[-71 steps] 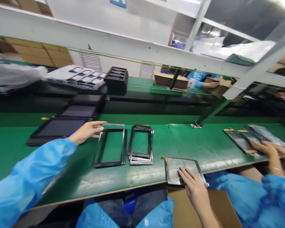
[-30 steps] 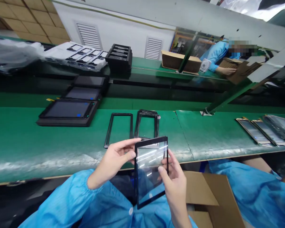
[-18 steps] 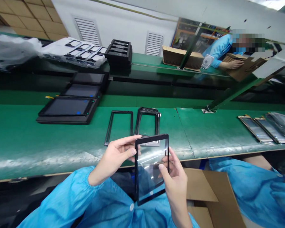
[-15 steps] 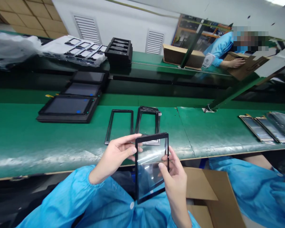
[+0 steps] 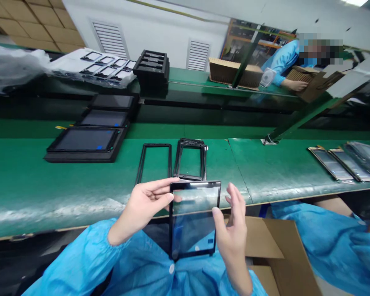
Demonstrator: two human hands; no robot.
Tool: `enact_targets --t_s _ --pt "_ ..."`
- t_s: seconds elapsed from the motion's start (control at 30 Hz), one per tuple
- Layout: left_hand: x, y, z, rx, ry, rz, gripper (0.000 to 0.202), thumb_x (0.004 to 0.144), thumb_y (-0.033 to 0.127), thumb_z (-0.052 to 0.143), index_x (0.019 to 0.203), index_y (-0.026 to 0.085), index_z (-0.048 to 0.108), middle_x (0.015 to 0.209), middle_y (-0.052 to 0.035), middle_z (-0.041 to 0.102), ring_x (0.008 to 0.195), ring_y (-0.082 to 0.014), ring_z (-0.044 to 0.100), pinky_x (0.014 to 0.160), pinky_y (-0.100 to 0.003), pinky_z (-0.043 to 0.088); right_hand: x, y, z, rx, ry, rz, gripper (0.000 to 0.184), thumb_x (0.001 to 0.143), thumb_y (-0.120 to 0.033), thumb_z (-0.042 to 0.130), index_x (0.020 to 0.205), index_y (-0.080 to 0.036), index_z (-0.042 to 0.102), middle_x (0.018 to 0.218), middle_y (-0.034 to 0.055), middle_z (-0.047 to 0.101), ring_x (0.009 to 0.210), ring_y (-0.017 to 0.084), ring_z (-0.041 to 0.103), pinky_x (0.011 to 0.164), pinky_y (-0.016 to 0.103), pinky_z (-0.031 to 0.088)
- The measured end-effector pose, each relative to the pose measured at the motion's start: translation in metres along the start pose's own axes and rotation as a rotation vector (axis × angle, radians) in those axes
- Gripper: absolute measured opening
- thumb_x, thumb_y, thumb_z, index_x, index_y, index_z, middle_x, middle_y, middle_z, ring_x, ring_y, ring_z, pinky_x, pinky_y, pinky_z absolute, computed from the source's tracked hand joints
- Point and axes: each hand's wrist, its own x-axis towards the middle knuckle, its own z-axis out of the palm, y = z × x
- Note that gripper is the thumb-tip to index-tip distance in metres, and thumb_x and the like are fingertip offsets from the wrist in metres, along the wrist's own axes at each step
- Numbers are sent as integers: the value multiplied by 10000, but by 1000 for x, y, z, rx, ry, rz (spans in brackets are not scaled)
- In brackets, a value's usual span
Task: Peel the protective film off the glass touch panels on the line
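In front of my body is a tablet glass panel (image 5: 195, 222), clear with a black border, held nearly upright over the bench's front edge. My left hand (image 5: 146, 205) pinches its upper left edge between thumb and fingers. At the right edge, the thumb of my right hand (image 5: 232, 226) touches or nearly touches the border, while its fingers stand apart from the panel. Just beyond the panel lie a single black frame (image 5: 142, 164) and a small stack of black frames (image 5: 176, 160), partly hidden by the panel.
Screens in black trays (image 5: 80, 157) lie on the green bench (image 5: 228, 164) at left. More panels (image 5: 329, 162) lie far right. A black tray stack (image 5: 151, 68) stands on the shelf. An open carton (image 5: 290, 246) is below right. Another person (image 5: 280, 61) works behind; a blue sleeve (image 5: 320, 234) is at right.
The panel has turned to face me more squarely and its right side has dropped slightly. My right hand's fingers have come off its right edge and spread. My left hand keeps its hold.
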Motion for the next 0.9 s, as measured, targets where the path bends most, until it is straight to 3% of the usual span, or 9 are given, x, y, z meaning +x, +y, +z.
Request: enact_targets --t_s 0.1,0.17,0.23,0.53,0.6,0.7,0.77,0.83,0.9 --pt "-6 6 -1 61 -51 1 418 823 315 879 1230 222 844 824 -95 859 745 -223 831 612 -188 628 16 -10 -4 293 -131 178 485 1022 -380 640 1488 -249 624 1134 103 821 1095 292 792 961 458 632" --pt "-9 9 -1 67 -72 0 389 808 302 885 1192 241 860 815 -90 858 732 -223 832 612 -186 627 21 -16 -5 397 -148 274 357 992 -408 688 1287 -214 744 772 49 822 823 280 835 800 408 671" --pt "-11 8 0 65 -79 3 363 806 295 886 1168 270 869 807 -82 857 733 -224 835 621 -188 631 23 -19 -4 430 -119 311 277 961 -421 732 1124 -203 783 641 39 794 736 282 833 748 392 674" --pt "-9 0 -4 187 -88 26 370 828 398 850 1174 268 870 787 -102 848 723 -289 838 600 -268 654 20 -24 -3 439 -61 319 281 923 -454 781 1011 -187 794 656 66 813 609 257 814 648 343 668" --pt "-8 2 -1 323 -98 119 362 877 399 798 1214 281 856 1027 -121 861 914 -316 840 717 -306 678 20 -26 0 438 -89 311 290 919 -463 788 1005 -186 792 694 70 825 584 243 806 638 335 671" --pt "-6 9 4 640 -184 332 492 869 349 806 1360 347 776 1468 -70 702 1303 -352 697 1030 -373 603 20 -29 9 465 -259 324 333 889 -483 823 1049 -195 773 719 53 831 613 235 815 657 321 673" --pt "-6 14 5 755 -356 353 633 898 296 765 1513 380 640 1380 -47 761 1196 -320 753 1020 -378 598 22 -29 12 521 -404 373 412 832 -518 872 1072 -203 758 717 41 830 652 248 826 673 322 671" --pt "-6 16 4 731 -495 258 641 972 267 669 1590 370 534 1127 -21 844 874 -245 813 850 -326 637 27 -26 7 550 -518 433 452 827 -571 863 1068 -199 773 791 64 849 727 260 840 727 336 672" --pt "-8 14 -1 599 -474 123 546 1027 309 614 1566 323 528 1039 -28 848 708 -201 782 697 -274 627 32 -18 -7 522 -595 474 455 895 -613 785 1043 -184 812 885 104 862 814 261 847 791 336 664"
